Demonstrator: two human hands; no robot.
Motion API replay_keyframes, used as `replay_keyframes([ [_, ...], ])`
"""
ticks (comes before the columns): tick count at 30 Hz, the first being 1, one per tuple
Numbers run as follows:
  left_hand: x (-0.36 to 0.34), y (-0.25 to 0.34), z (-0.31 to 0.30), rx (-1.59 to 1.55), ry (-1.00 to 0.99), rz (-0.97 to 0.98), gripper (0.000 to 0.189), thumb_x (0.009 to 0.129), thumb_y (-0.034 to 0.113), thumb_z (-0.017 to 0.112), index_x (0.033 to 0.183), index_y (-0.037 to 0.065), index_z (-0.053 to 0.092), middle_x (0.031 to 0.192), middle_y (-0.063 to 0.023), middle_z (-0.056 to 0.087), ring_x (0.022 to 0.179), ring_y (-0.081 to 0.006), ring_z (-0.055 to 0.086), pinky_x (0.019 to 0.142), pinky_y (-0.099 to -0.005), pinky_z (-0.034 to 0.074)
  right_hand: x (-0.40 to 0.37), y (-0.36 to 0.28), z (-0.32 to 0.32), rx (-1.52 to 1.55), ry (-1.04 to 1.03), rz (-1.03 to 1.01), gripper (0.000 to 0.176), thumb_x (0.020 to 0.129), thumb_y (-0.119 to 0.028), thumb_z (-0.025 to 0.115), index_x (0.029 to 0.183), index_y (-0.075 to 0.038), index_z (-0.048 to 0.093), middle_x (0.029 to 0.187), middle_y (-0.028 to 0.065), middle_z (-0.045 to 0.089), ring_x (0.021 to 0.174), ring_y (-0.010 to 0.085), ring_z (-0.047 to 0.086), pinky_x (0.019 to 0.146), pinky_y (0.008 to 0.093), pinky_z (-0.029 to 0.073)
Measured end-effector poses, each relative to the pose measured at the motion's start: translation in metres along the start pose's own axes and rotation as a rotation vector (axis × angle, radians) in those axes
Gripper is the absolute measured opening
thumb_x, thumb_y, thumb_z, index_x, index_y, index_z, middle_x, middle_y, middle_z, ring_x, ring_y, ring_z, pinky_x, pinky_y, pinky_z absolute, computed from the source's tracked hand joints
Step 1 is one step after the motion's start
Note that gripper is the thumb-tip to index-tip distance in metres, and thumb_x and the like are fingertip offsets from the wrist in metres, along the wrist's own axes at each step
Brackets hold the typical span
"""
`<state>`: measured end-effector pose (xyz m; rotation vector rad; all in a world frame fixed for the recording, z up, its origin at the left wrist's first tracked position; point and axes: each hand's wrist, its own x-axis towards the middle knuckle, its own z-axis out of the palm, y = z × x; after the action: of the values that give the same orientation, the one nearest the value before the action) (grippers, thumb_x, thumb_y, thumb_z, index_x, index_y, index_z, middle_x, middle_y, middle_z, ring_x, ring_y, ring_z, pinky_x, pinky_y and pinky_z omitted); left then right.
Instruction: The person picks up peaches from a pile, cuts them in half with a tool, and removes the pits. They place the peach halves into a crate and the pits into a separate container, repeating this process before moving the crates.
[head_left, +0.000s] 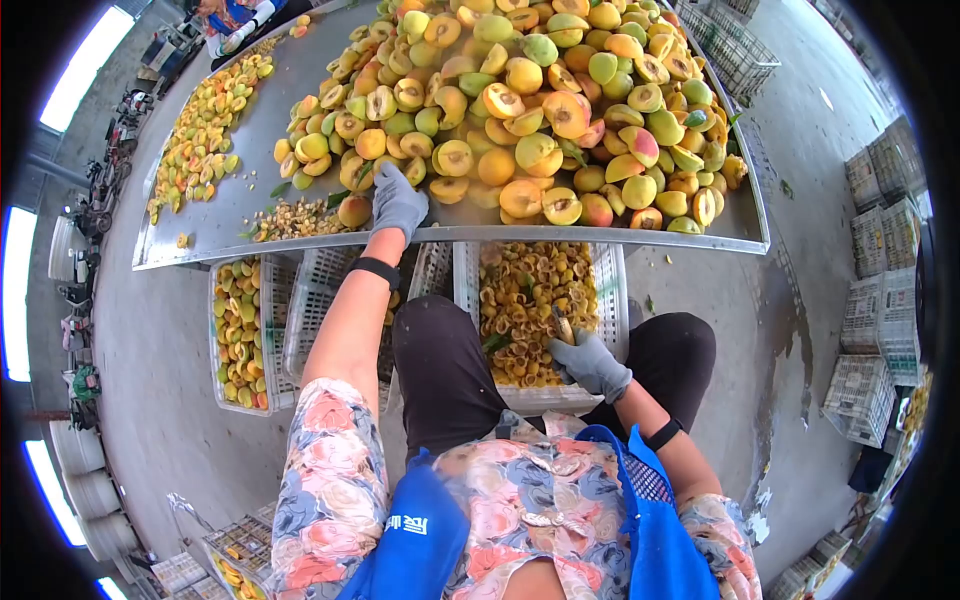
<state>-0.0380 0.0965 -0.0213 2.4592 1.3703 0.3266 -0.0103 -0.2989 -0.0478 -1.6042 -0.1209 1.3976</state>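
Note:
My left hand (400, 203), in a grey glove, is at the near edge of the metal table (440, 233). Its fingers are drawn together at the edge of the peach pile, their tips mostly hidden; a whole peach (354, 211) lies just beside them. My right hand (592, 364), also gloved, is closed on a small knife-like tool (564, 327), over the white crate (612, 290) between my knees. Scooped-out peach pieces (530, 300) fill that crate. Many halved peaches (540, 155), some showing pits, are heaped on the table.
Loose pits (295, 219) and smaller cut pieces (212, 125) lie at the table's left. Below stand a crate of peaches (238, 335) and another crate (318, 300). Stacked crates (880, 310) line the right side. Another person's gloved hand (236, 38) is at the far left corner.

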Motion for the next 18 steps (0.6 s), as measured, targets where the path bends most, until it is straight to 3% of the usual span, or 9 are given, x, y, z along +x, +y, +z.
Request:
replay_keyframes([
  [1,0.005,-0.009,0.007,-0.025,0.058,0.029,0.082,0.079,0.026,0.074,0.144,-0.001,0.032,0.136,-0.0324,0.045,0.116,-0.0450,0.056,0.099,-0.0469,0.047,0.000,0.000,0.000,0.003,0.001,-0.009,0.020,0.093,-0.021,0.062,0.095,-0.003,0.055,0.069,0.0044,0.058,0.050,0.0129,0.053,0.044,0.0289,0.042],
  [2,0.003,-0.017,0.005,-0.111,0.146,0.130,0.067,0.084,0.022,0.070,0.139,-0.003,0.040,0.132,-0.0293,0.051,0.110,-0.0409,0.061,0.092,-0.0448,0.052,-0.003,-0.001,-0.001,-0.006,0.000,-0.036,0.019,0.093,-0.021,0.062,0.096,-0.003,0.054,0.069,0.0041,0.058,0.050,0.0129,0.053,0.044,0.0289,0.042],
  [5,-0.028,-0.009,-0.040,-0.978,-0.134,-0.049,0.045,0.094,0.022,0.061,0.132,-0.001,0.053,0.124,-0.0238,0.061,0.114,-0.0350,0.062,0.086,-0.0427,0.056,-0.015,-0.003,-0.005,-0.005,0.032,-0.084,0.018,0.093,-0.020,0.062,0.098,-0.004,0.054,0.069,0.0034,0.057,0.052,0.0127,0.053,0.045,0.0291,0.043],
  [8,-0.089,0.005,-0.085,-1.915,-0.657,-0.082,0.043,0.102,0.032,0.050,0.130,0.000,0.057,0.121,-0.0212,0.064,0.105,-0.0316,0.067,0.081,-0.0422,0.060,-0.041,-0.025,0.004,0.072,0.101,-0.068,0.016,0.093,-0.019,0.062,0.097,-0.006,0.054,0.069,0.0011,0.057,0.054,0.0112,0.053,0.047,0.0278,0.043],
  [11,-0.152,0.039,-0.105,-2.111,-0.737,-0.278,0.056,0.102,0.049,0.045,0.129,0.001,0.059,0.116,-0.0179,0.067,0.100,-0.0323,0.069,0.082,-0.0446,0.061,-0.049,-0.027,0.019,0.026,0.069,-0.349,0.016,0.093,-0.020,0.063,0.095,-0.005,0.057,0.070,0.0005,0.059,0.055,0.0119,0.055,0.050,0.0284,0.044],
  [12,-0.166,0.043,-0.100,-2.125,-0.739,-0.287,0.057,0.102,0.050,0.045,0.127,0.001,0.059,0.114,-0.0175,0.068,0.099,-0.0320,0.069,0.083,-0.0444,0.061,-0.055,-0.030,0.027,-0.183,0.173,-0.452,0.017,0.093,-0.020,0.064,0.094,-0.004,0.059,0.069,0.0044,0.061,0.058,0.0159,0.057,0.054,0.0327,0.047],
  [13,-0.179,0.047,-0.096,-2.139,-0.744,-0.295,0.058,0.101,0.051,0.045,0.126,0.001,0.060,0.112,-0.0171,0.068,0.099,-0.0318,0.069,0.083,-0.0441,0.061,-0.041,-0.014,0.028,-0.306,0.211,-0.625,0.019,0.092,-0.020,0.065,0.094,-0.002,0.060,0.071,0.0144,0.064,0.061,0.0279,0.064,0.058,0.0400,0.049],
  [15,-0.201,0.055,-0.086,-2.078,-0.717,-0.307,0.058,0.101,0.052,0.044,0.123,0.002,0.062,0.110,-0.0169,0.069,0.099,-0.0316,0.069,0.083,-0.0439,0.060,-0.073,-0.037,0.040,-0.515,0.273,-0.703,0.020,0.091,-0.022,0.066,0.095,-0.003,0.059,0.074,0.0215,0.065,0.068,0.0395,0.066,0.060,0.0460,0.049],
  [18,-0.230,0.068,-0.075,-1.924,-0.674,-0.387,0.060,0.103,0.053,0.040,0.118,0.000,0.064,0.104,-0.0186,0.070,0.098,-0.0311,0.069,0.085,-0.0433,0.058,-0.108,-0.058,0.047,-0.652,0.312,-0.707,0.022,0.090,-0.024,0.067,0.098,-0.004,0.060,0.077,0.0234,0.066,0.073,0.0439,0.065,0.061,0.0497,0.050],
])
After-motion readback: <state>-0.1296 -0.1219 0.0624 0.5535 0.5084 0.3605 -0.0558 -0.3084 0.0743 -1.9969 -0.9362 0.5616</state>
